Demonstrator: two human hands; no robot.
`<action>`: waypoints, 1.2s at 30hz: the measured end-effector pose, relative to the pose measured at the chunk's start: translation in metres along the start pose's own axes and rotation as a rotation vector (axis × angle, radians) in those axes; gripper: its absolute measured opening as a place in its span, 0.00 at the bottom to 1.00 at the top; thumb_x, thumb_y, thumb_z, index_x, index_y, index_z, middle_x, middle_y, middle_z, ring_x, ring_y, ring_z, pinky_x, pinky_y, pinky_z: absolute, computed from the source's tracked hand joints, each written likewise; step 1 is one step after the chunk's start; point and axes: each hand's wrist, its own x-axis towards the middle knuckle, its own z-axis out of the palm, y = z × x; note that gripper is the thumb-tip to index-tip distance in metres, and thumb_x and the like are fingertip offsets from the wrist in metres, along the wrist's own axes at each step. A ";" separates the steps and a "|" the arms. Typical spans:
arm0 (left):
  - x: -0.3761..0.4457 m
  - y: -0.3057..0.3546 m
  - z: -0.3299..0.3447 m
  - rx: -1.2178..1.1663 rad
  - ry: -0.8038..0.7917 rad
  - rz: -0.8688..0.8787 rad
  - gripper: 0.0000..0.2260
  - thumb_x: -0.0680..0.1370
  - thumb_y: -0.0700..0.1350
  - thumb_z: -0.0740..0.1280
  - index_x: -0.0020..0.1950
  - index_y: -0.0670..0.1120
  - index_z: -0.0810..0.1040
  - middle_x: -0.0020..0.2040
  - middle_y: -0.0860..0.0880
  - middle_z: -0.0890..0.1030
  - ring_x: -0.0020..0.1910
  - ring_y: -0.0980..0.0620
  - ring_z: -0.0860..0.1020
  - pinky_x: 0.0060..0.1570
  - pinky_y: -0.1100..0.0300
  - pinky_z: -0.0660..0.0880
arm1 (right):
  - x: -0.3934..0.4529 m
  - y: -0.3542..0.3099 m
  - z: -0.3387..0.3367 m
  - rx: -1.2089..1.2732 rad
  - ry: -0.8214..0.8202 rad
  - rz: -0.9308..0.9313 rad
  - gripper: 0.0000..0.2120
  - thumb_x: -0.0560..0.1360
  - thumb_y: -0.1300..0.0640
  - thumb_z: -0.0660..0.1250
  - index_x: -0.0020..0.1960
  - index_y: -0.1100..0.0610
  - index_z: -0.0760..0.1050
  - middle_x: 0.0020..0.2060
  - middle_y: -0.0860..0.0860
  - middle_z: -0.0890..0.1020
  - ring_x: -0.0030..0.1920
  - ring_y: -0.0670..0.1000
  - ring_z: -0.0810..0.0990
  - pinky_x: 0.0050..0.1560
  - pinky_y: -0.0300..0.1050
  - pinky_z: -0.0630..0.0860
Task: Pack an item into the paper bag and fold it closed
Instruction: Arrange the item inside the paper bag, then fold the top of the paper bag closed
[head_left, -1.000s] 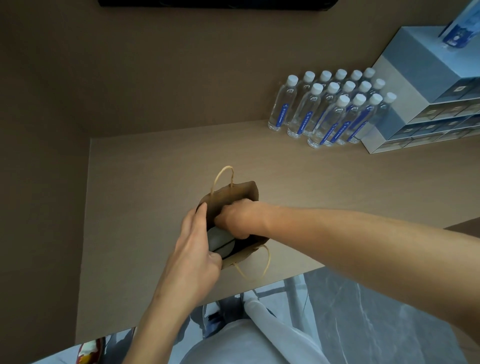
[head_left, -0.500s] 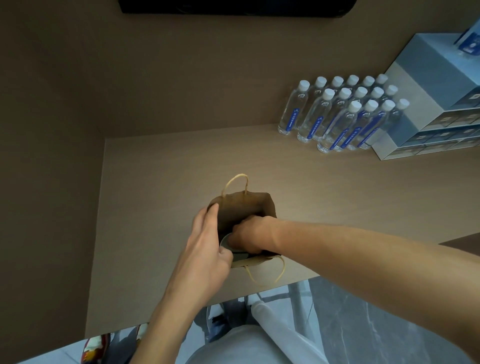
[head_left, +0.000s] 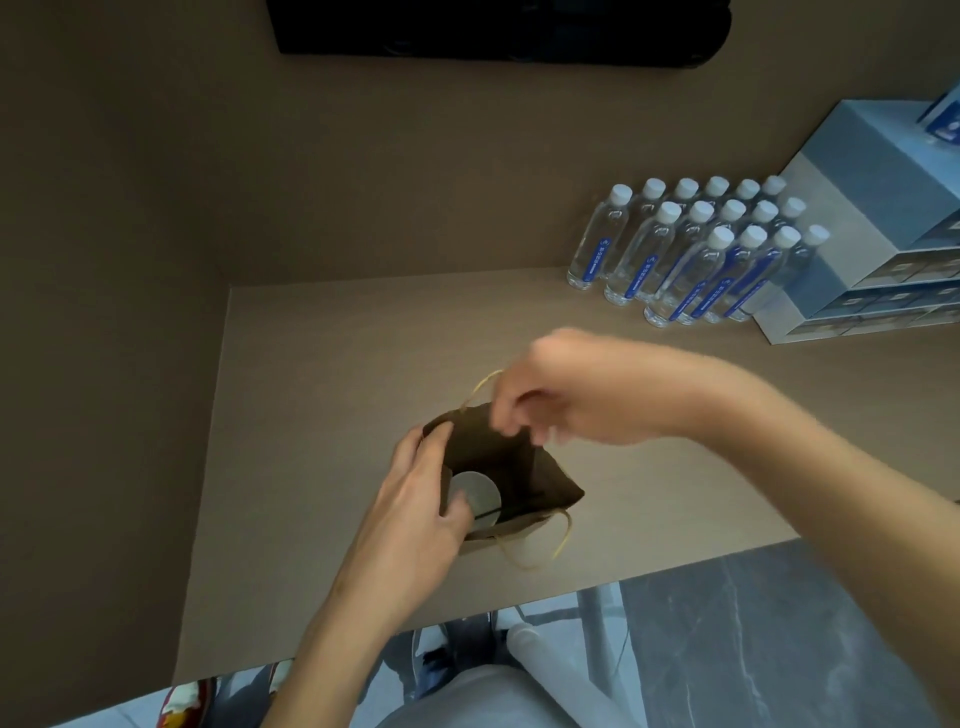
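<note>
A small brown paper bag (head_left: 550, 483) with twine handles stands open on the table (head_left: 322, 395) near its front edge. Inside it lies a round grey item (head_left: 475, 493), seen from above. My left hand (head_left: 415, 499) grips the bag's left rim, thumb inside the mouth next to the item. My right hand (head_left: 550, 400), blurred, hovers at the bag's far rim with fingers curled near the far handle (head_left: 480, 387); whether it pinches the rim or the handle is unclear.
Several water bottles (head_left: 675, 254) stand at the back right, beside stacked light blue boxes (head_left: 872, 228). A brown wall closes the left and back. A dark object (head_left: 493, 31) hangs on the back wall. The table's front edge lies just below the bag.
My right hand has come out of the bag and risen to its far rim, leaving the grey item inside. My left hand stays on the left rim.
</note>
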 end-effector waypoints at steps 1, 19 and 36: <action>0.000 0.000 0.000 -0.004 -0.010 0.002 0.30 0.78 0.47 0.65 0.76 0.58 0.56 0.76 0.58 0.58 0.63 0.65 0.62 0.57 0.65 0.64 | -0.019 0.009 -0.005 0.195 0.120 0.014 0.12 0.76 0.70 0.62 0.47 0.57 0.82 0.35 0.47 0.83 0.32 0.44 0.80 0.32 0.36 0.77; -0.001 -0.050 0.001 -0.163 -0.162 -0.195 0.57 0.55 0.65 0.79 0.68 0.78 0.39 0.77 0.54 0.55 0.71 0.48 0.61 0.63 0.40 0.66 | -0.018 0.114 0.150 0.851 0.145 0.167 0.57 0.65 0.59 0.80 0.73 0.27 0.44 0.76 0.34 0.50 0.65 0.71 0.69 0.58 0.63 0.76; 0.034 -0.057 0.021 -0.655 0.106 -0.078 0.17 0.72 0.28 0.69 0.48 0.49 0.86 0.50 0.46 0.85 0.52 0.49 0.82 0.52 0.60 0.78 | 0.018 0.113 0.170 1.146 0.649 0.147 0.15 0.71 0.78 0.65 0.46 0.63 0.84 0.49 0.55 0.85 0.32 0.57 0.75 0.27 0.41 0.74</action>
